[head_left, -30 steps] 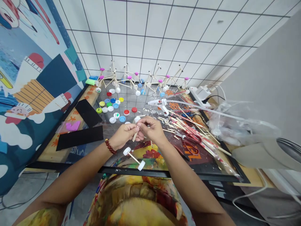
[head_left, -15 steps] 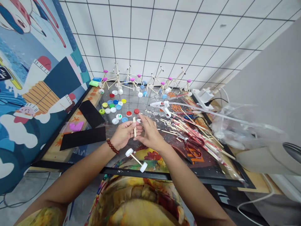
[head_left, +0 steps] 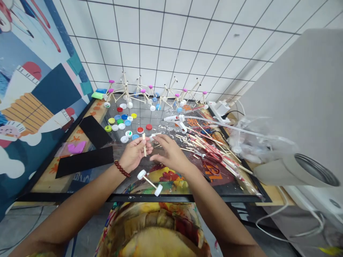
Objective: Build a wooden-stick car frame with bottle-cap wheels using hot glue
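My left hand [head_left: 135, 151] pinches a pair of short wooden sticks [head_left: 144, 145] side by side, held upright between thumb and fingers. A beaded bracelet is on that wrist. Just to the right, my right hand [head_left: 170, 152] is open, its thumb and fingers apart and curved toward the sticks without touching them. A pale stick-like piece [head_left: 157, 134] shows by its fingertips; I cannot tell whether it is touched. Below the hands, a stick joined to two white bottle caps [head_left: 150, 182] lies near the table's front edge.
Coloured bottle caps [head_left: 121, 126] lie behind the left hand. A glue gun [head_left: 177, 120] rests beyond the right hand. Loose sticks [head_left: 209, 146] and red-handled scissors [head_left: 211, 166] lie to the right. Stick-built frames [head_left: 160, 96] stand along the wall. Black strips [head_left: 85, 160] lie left.
The right hand has drawn slightly away from the sticks, and its fingers have spread. The left hand keeps its hold on them. The whole view has shifted a little.
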Motion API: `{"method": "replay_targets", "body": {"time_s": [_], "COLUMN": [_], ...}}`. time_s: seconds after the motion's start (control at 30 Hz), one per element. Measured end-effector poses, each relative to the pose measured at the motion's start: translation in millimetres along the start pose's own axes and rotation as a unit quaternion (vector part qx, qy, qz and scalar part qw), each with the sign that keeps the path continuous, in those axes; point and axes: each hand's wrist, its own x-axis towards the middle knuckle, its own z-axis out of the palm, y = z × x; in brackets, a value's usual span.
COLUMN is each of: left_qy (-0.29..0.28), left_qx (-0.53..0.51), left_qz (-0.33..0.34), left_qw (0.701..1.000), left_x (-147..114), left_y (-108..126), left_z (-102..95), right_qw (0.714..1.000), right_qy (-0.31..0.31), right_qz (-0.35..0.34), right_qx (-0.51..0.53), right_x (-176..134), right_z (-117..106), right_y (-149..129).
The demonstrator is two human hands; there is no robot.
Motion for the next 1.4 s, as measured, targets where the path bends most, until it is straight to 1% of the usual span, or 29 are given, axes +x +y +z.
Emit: {"method": "replay_targets", "body": {"time_s": [0.03,0.1,0.13,0.2,0.27,0.33,0.43,0.53,0.63,0.73,0.8,0.93,1.03,1.07,1.17,1.2,1.3,1.4], "left_qy": [0.012,0.043,0.057,0.069,0.067,0.063,0.06,0.053,0.046,0.025,0.006,-0.015,-0.026,-0.028,-0.033,-0.036,-0.049,-0.067], "left_qx": [-0.006,-0.02,-0.028,-0.039,-0.041,-0.037,-0.025,-0.011,0.0,0.025,0.045,0.082,0.099,0.104,0.117,0.121,0.134,0.159], "left_qz": [-0.005,-0.015,-0.017,-0.017,-0.016,-0.017,-0.016,-0.009,-0.001,0.007,0.016,0.047,0.047,0.046,0.036,0.027,-0.012,-0.057], "left_qw": [1.0,0.999,0.998,0.997,0.997,0.997,0.998,0.999,0.999,0.999,0.999,0.995,0.994,0.993,0.992,0.992,0.99,0.983], "left_x": [0.8,2.3,2.8,3.5,3.6,3.2,2.6,3.0,3.4,2.6,1.4,0.3,0.8,0.6,-1.4,-2.5,-6.6,-10.6], "left_y": [1.1,2.8,3.3,3.4,3.0,2.4,1.1,-0.3,-1.5,-2.6,-3.4,-3.5,-2.8,-2.7,-3.5,-4.1,-6.0,-6.3], "left_z": [-1.0,-1.9,-1.9,-1.1,0.5,2.2,3.2,2.1,0.8,0.5,0.6,-0.6,-1.0,-0.6,3.3,5.4,12.8,19.0], "right_qw": [1.0,0.992,0.982,0.953,0.925,0.915,0.908,0.9,0.894,0.894,0.9,0.917,0.915,0.919,0.949,0.958,0.966,0.959], "right_qy": [-0.011,-0.047,-0.07,-0.083,-0.087,-0.105,-0.109,-0.114,-0.123,-0.126,-0.117,-0.099,-0.094,-0.085,-0.036,-0.035,-0.087,-0.147], "right_qz": [0.009,0.065,0.09,0.151,0.185,0.175,0.166,0.169,0.172,0.185,0.191,0.19,0.206,0.207,0.188,0.18,0.17,0.204], "right_qx": [-0.013,-0.098,-0.152,-0.251,-0.32,-0.349,-0.37,-0.385,-0.395,-0.388,-0.375,-0.338,-0.333,-0.326,-0.252,-0.22,-0.172,-0.129], "right_x": [-8.2,-31.8,-46.0,-74.8,-98.7,-114.8,-125.4,-125.9,-123.7,-122.5,-122.6,-124.9,-128.0,-129.0,-130.1,-129.6,-125.4,-119.7], "right_z": [-14.3,-45.1,-59.4,-81.2,-91.3,-90.9,-82.9,-79.1,-80.7,-83.0,-84.7,-91.8,-97.9,-98.5,-91.0,-85.7,-68.5,-62.3], "right_y": [2.8,14.6,23.7,46.7,70.9,89.6,101.7,103.0,103.8,104.1,102.3,94.5,83.2,77.3,55.0,47.6,32.4,30.8]}}
